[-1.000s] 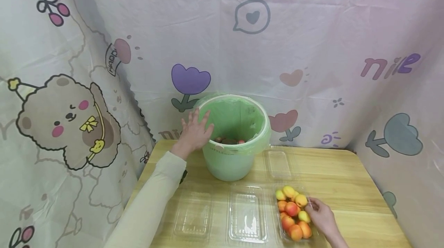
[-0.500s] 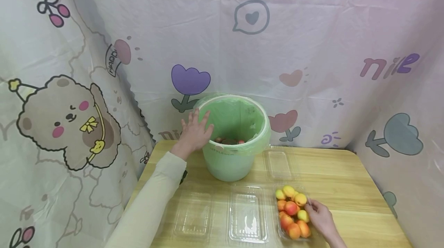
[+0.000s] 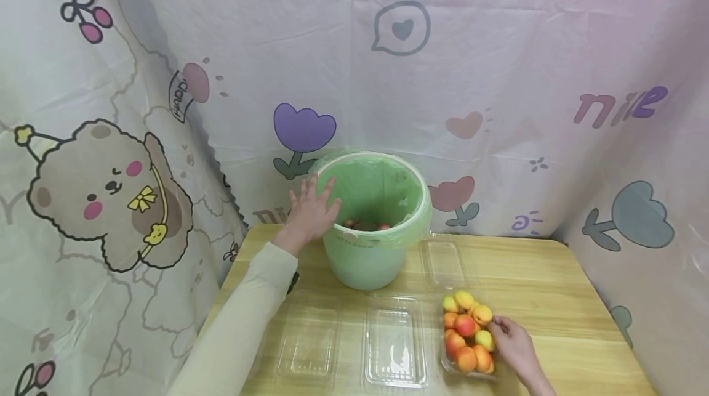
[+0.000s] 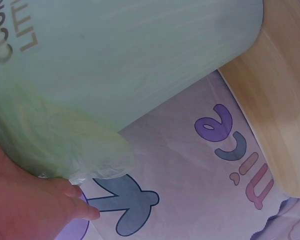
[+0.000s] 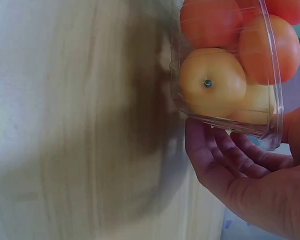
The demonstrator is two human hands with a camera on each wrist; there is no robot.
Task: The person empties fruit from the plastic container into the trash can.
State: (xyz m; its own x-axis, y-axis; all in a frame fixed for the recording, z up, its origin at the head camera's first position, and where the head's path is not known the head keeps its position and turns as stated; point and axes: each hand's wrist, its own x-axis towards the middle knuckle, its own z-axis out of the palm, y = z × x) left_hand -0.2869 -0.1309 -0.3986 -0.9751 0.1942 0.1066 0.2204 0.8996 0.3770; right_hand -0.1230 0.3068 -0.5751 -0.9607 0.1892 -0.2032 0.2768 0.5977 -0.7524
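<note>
My right hand (image 3: 515,347) grips the right side of a clear plastic box (image 3: 471,371). In the right wrist view its fingers (image 5: 225,155) curl under the box edge, with the thumb partly out of frame. Inside the box lie several small yellow and orange-red fruits (image 3: 466,326). My left hand (image 3: 311,211) rests with spread, straight fingers at the left rim of a pale green bucket (image 3: 365,263). A thin green bag lines the bucket (image 3: 371,186) and folds over its rim. Reddish round things (image 3: 384,226) and something dark lie inside, partly hidden.
Two clear plastic boxes, one in the middle (image 3: 394,347) and one at the left (image 3: 309,347), lie at the front of the wooden table (image 3: 532,273). Another clear plastic piece (image 3: 445,263) lies right of the bucket. Printed curtains hang behind and at both sides.
The fruit box has shifted slightly away from me and tilted a little in my right hand. My left hand has stayed at the bucket's rim.
</note>
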